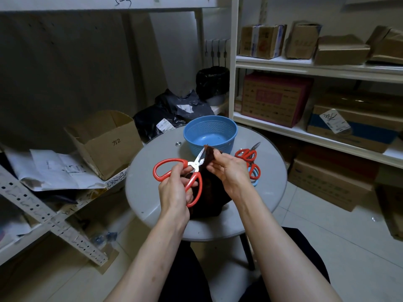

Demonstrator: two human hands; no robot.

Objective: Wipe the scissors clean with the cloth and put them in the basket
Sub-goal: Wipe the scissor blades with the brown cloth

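My left hand [174, 188] grips red-handled scissors [168, 171] by their handles above the round grey table [148, 188], blades pointing up and to the right. My right hand [226, 168] pinches a dark brown cloth [209, 184] against the blades near their tips; the rest of the cloth hangs down onto the table. A blue plastic basket [210, 136] stands behind the hands at the table's far side, with nothing seen inside it. More red-handled scissors [248, 155] lie on the table to the right, partly hidden by my right hand.
An open cardboard box [106, 142] sits on a low metal shelf to the left with papers. Dark plastic bags [172, 114] lie behind the table. White shelving with cardboard boxes [277, 99] fills the right side. My knees are under the table's near edge.
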